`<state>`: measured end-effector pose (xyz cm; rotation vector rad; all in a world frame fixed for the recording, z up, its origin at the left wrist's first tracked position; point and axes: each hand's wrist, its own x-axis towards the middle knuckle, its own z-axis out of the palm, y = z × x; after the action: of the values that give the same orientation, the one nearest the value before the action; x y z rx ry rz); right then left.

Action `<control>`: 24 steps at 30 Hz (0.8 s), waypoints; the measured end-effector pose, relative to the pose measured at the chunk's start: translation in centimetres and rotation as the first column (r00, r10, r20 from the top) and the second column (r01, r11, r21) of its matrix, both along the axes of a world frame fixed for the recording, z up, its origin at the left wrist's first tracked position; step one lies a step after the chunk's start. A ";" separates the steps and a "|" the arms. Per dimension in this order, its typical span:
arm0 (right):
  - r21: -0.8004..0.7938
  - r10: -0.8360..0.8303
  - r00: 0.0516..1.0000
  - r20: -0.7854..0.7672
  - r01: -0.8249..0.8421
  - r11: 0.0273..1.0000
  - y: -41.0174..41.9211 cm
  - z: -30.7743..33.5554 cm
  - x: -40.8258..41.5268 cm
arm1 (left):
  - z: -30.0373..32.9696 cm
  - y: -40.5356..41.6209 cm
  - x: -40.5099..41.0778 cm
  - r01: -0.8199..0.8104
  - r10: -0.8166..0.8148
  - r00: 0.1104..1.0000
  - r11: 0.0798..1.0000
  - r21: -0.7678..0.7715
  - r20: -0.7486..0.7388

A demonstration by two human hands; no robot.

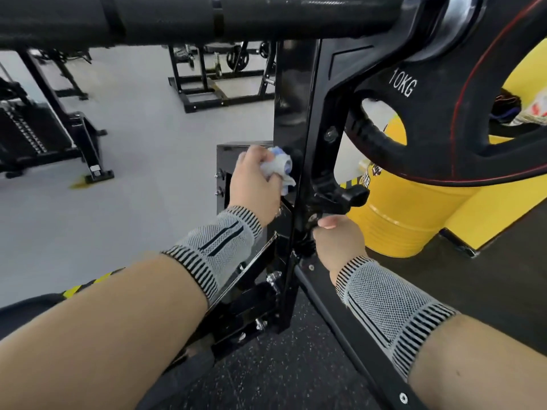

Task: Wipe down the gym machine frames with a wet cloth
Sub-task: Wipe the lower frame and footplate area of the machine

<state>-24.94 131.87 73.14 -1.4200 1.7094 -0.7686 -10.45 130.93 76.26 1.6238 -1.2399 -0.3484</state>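
clutching the bunched cloth (278, 167), the left hand (256, 184) presses it to the black upright post (291, 113); the right hand (337, 241) curls around a fitting lower on that post. judging by this, wiping is underway, with most of the frame left.

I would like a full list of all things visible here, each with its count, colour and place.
cloth: one, white and blue, bunched against the black upright frame
padded bar: one, black, across the top
weight plate: one, black with red line, marked 10KG, upper right
barrel: one, yellow, behind the plate
other machines: several, black, on the grey floor, left and far middle
wrist sleeves: two, grey and black, on both forearms
left hand: one, grips the cloth
right hand: one, grips a frame part lower down
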 end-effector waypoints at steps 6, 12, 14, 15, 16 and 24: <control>-0.002 -0.037 0.995 0.095 0.038 0.999 1.3 -0.5 1.6 | -5.3 1.1 0.5 0.080 -0.113 0.994 0.791 0.606 0.016; -0.031 0.123 0.974 -0.188 -0.131 0.991 1.5 -0.8 1.0 | -7.7 2.6 -1.8 0.047 0.056 0.968 0.918 0.393 -0.246; -0.024 0.146 0.961 -0.236 -0.156 0.987 1.4 -0.8 0.5 | -7.4 1.9 -1.0 -0.039 0.129 0.962 0.938 0.346 -0.243; -0.014 0.157 0.957 -0.246 -0.165 0.986 1.3 -0.9 0.3 | -7.4 1.5 -0.6 -0.088 0.177 0.952 0.940 0.329 -0.251; -0.004 0.166 0.954 -0.251 -0.172 0.985 1.3 -0.8 0.1 | -7.3 1.1 -0.5 -0.126 0.218 0.936 0.940 0.317 -0.276; -0.039 0.133 0.962 -0.240 -0.146 0.988 1.2 -1.3 0.1 | -8.5 2.8 -2.2 0.077 -0.002 0.984 0.903 0.424 -0.175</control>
<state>-24.84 133.02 71.81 -1.7093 1.7528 -0.5929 -12.65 133.69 67.80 1.8931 -1.1153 -0.8187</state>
